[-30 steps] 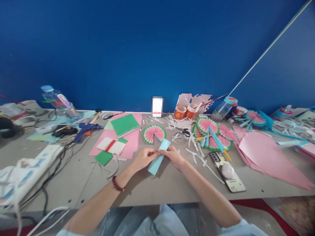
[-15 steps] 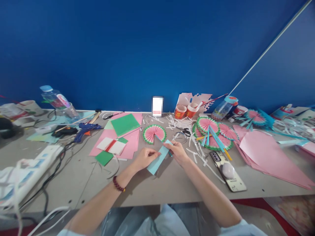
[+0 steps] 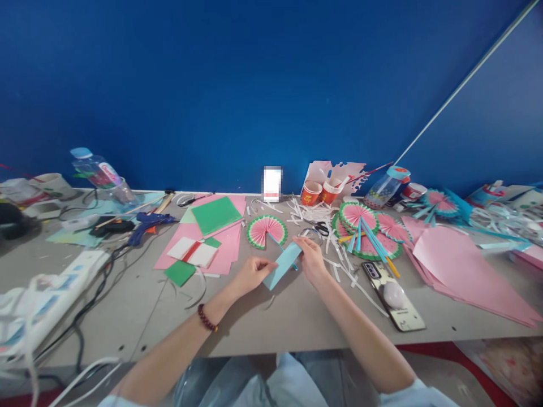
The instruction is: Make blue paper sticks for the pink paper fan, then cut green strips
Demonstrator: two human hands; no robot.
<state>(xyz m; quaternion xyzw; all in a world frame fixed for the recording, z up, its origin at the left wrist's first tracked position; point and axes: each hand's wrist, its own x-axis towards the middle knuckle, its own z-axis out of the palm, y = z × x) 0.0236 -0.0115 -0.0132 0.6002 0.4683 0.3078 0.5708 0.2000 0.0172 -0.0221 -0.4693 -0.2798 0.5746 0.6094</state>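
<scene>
The left hand [image 3: 253,276] is pinching the near end of the blue strip [image 3: 281,265]. Just beyond, the fan [image 3: 276,228] is lying on the table [image 3: 169,328]. The strip is slanting between both hands, in front of the fan. The right hand [image 3: 312,260] is gripping its far end. Handling it well is probably calling for light, even pressure and aligned long edges, avoiding stray creases.

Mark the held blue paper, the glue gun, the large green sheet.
Held blue paper [image 3: 283,265], head view: middle of its face.
Glue gun [image 3: 148,221], head view: blue body.
Large green sheet [image 3: 216,215], head view: centre.
</scene>
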